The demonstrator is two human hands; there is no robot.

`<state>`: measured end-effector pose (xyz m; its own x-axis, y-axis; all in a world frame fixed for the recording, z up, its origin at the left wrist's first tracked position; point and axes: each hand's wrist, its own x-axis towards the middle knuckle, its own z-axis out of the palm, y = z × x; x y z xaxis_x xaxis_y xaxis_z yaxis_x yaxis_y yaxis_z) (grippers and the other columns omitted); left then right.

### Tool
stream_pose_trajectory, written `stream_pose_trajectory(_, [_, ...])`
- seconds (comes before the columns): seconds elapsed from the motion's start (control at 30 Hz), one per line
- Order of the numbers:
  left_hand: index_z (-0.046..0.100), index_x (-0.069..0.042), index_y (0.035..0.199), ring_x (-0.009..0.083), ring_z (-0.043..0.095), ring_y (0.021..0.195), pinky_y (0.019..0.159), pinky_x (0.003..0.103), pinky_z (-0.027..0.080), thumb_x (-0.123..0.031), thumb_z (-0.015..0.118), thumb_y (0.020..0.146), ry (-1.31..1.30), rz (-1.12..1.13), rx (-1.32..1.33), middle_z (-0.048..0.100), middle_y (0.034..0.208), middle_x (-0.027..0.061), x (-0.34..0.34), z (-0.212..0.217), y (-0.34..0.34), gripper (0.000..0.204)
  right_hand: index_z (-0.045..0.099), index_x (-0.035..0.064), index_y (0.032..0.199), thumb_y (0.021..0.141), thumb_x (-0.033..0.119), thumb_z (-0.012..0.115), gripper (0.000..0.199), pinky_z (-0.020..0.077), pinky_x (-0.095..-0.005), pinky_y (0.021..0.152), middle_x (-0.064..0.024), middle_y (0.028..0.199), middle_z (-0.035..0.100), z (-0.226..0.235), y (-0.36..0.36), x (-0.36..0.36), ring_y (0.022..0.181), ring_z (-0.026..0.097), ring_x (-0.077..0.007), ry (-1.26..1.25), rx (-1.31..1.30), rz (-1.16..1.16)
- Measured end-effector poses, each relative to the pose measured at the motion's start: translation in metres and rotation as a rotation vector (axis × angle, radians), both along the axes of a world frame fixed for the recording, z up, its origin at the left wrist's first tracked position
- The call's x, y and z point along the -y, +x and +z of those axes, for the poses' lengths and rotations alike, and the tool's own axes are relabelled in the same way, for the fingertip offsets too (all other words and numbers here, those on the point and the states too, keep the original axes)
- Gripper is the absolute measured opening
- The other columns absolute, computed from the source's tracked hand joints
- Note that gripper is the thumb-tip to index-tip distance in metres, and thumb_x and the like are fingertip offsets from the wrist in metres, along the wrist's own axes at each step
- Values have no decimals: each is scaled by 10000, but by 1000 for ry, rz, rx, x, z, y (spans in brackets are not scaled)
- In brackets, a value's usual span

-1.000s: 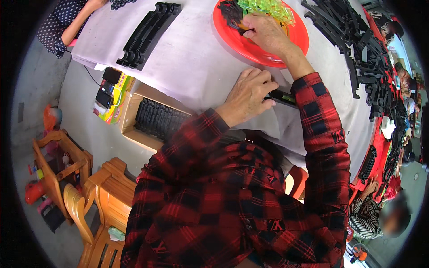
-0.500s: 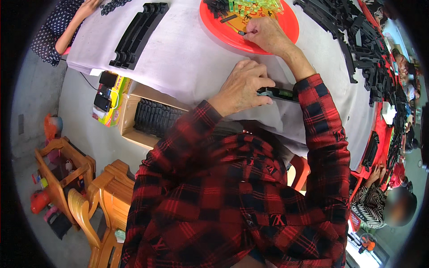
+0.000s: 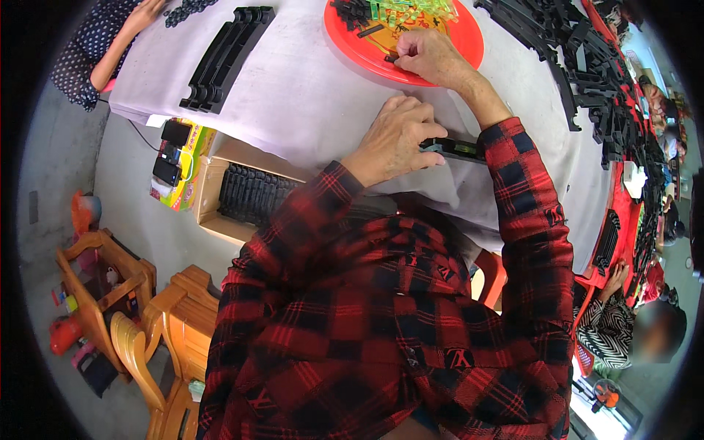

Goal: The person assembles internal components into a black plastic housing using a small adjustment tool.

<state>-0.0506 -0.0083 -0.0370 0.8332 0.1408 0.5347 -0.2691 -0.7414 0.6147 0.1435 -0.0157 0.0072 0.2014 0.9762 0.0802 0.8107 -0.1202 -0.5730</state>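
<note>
My left hand (image 3: 398, 141) grips the left end of a black plastic bar (image 3: 460, 149) between thumb and fingers, low over the cloth-covered table. A small bright green part shows inside the bar, whose far right end meets my right sleeve in view. My right hand (image 3: 433, 60) reaches over the near rim of a round red tray (image 3: 352, 60). Its thumb and forefinger are pinched at a small dark piece (image 3: 391, 59). Farther back in the tray lie small black pieces (image 3: 350, 13) and clear yellow-green pieces (image 3: 422, 10).
Long black mouldings (image 3: 229, 59) lie at the left of the table (image 3: 308, 73); many more are heaped (image 3: 579, 66) along the right. A cardboard box (image 3: 210, 192) of black parts stands below the table edge. Wooden chairs (image 3: 183, 308) are lower left. Other people sit left and right.
My right hand has shifted slightly in the tray, and the dark piece at its fingertips shows more plainly. My left hand keeps its grip on the black bar, almost unmoved.
</note>
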Motion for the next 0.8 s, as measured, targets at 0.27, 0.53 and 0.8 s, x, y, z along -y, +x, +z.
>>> stream_pose_trajectory(0.27, [755,-109,1015,287,546,973,920,442,403,-390,823,734,60,-14,6,577,906,64,-6,6,-1,403,634,36,944,848,112,684,132,524,-415,710,-149,858,660,-10,6,0,785,660,-308,101,176,72])
stream_pose_trajectory(0.53, [751,-56,886,327,631,813,724,430,490,-489,772,830,-478,235,199,636,835,131,0,3,10,438,636,12,1063,921,-9,701,157,511,-246,777,-8,919,641,35,-18,89,819,585,-80,308,20,-151])
stream_pose_trajectory(0.8, [724,-29,741,374,647,743,689,478,506,-424,662,924,-514,306,209,640,757,176,5,4,28,439,642,15,1152,836,-125,714,353,526,-293,777,-75,870,647,39,-62,116,782,616,-176,418,366,-16])
